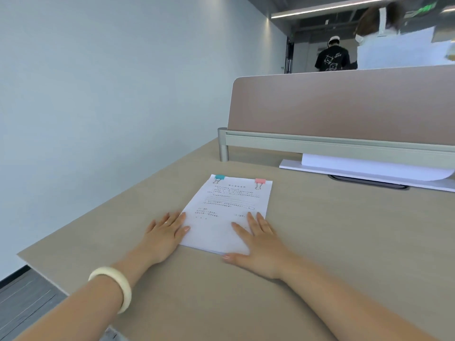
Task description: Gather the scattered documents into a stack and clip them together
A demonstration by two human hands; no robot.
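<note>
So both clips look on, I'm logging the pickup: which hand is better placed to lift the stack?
Probably the right hand: its fingers lie on the stack, thumb at the near edge. The left hand lies mostly on the desk.

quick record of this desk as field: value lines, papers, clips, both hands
papers: one stack flat on the desk
clips: teal clip and pink clip on the stack's far edge
left hand: flat, fingers touching the stack's left edge
right hand: flat, fingers on the stack's near right corner
task state: looks gathered and clipped
other: white bracelet on left wrist; loose white sheets under the divider
</note>
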